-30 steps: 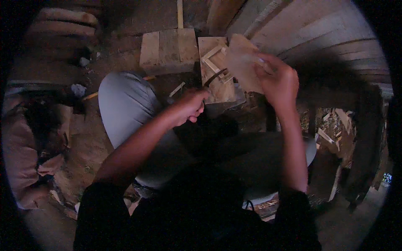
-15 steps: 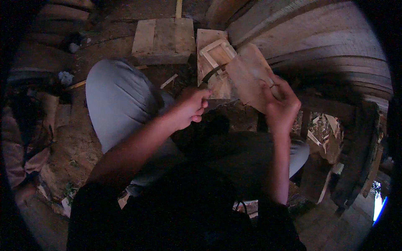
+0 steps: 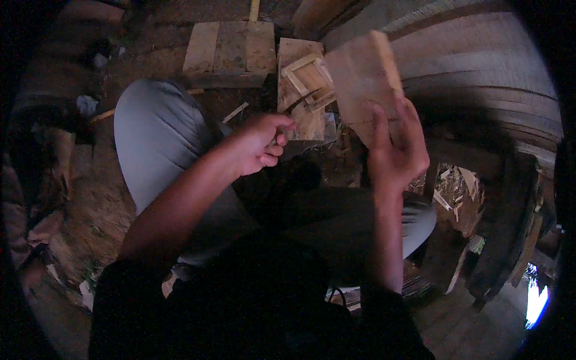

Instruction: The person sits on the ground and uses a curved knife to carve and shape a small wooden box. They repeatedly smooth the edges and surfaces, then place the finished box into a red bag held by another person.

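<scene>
My left hand (image 3: 255, 144) is closed round the handle end of a knife with a thin, dark, curved blade (image 3: 303, 101), which points up and to the right. The handle itself is hidden in the fingers. In my right hand (image 3: 399, 147) is a flat wooden board (image 3: 363, 81), gripped at its lower end with the thumb on its face. The board is tilted, and its pale right edge shows. Beyond the blade, a small square wooden frame (image 3: 292, 82) lies on a wooden plank (image 3: 291, 51). The blade passes in front of the frame's lower part.
A broad block of joined planks (image 3: 231, 51) stands at the far left of the frame. Wooden wall boards (image 3: 468, 78) rise at the right. Wood offcuts (image 3: 462, 192) lie near my right knee, and a thin stick (image 3: 235, 113) lies near my left knee.
The board in my right hand has risen and turned, so its right edge now shows. My left hand and the knife have shifted slightly left. More of the frame is visible.
</scene>
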